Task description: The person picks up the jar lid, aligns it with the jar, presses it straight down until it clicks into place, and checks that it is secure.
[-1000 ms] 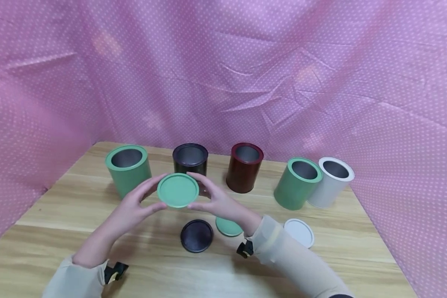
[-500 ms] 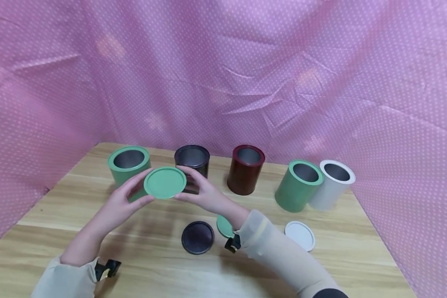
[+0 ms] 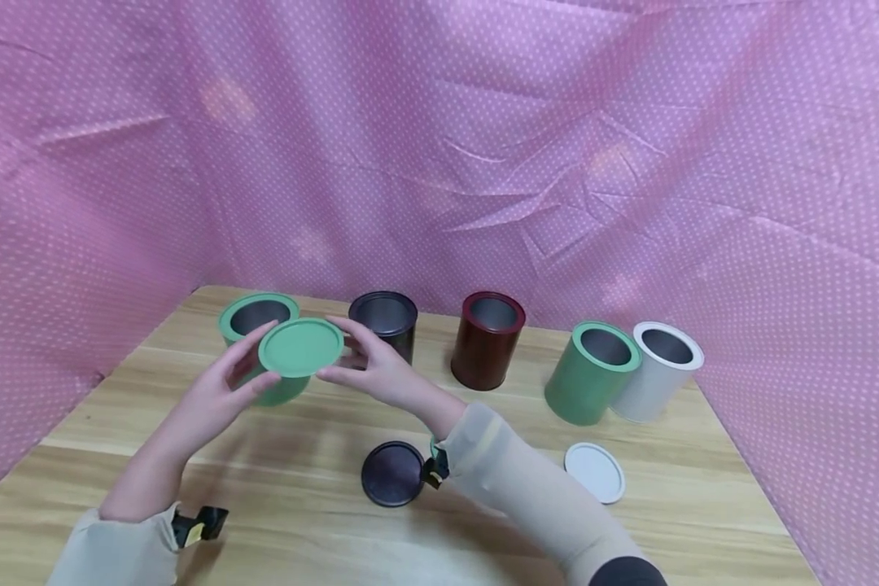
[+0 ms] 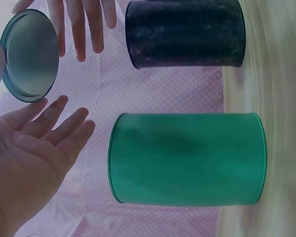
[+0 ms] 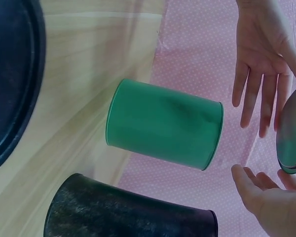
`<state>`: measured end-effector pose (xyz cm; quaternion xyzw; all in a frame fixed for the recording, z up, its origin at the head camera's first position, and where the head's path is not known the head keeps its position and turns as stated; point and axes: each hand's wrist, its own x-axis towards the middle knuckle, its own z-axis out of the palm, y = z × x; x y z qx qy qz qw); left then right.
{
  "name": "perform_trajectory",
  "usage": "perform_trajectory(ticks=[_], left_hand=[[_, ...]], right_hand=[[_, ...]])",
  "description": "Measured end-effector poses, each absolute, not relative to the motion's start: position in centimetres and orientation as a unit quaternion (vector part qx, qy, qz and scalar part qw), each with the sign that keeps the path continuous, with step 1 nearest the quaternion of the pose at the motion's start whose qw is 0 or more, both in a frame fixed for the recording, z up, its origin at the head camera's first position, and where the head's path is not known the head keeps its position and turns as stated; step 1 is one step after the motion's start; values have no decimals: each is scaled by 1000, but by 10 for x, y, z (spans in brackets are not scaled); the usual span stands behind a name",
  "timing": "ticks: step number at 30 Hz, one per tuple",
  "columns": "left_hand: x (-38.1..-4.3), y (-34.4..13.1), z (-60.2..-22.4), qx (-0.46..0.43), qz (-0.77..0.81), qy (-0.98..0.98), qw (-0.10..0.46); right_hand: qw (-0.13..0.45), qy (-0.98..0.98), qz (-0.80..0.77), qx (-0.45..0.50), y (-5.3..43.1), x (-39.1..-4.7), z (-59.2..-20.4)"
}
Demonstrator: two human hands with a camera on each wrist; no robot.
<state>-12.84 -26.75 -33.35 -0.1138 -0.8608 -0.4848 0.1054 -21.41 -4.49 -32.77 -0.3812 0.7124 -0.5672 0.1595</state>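
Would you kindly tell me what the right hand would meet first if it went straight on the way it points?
The right hand would first meet the green lid it holds; beyond that, perhaps the left hand or the leftmost green can, though depth is unclear.

Holding a round green lid (image 3: 301, 347) in the air, pinching its edge from opposite sides; showing its rimmed face to the head camera, partly hiding an upright, open green can (image 4: 187, 159) there.
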Motion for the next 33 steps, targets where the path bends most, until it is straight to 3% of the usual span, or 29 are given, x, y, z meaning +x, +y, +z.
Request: perform_trajectory(ticks=[13, 33], left_hand=[[-143, -289, -328, -117, -503, -848, 119], [-162, -314, -334, -103, -482, -861, 124]], right_hand=[[111, 730, -548, -393, -75, -230, -317], [122, 754, -527, -372, -102, -251, -323]])
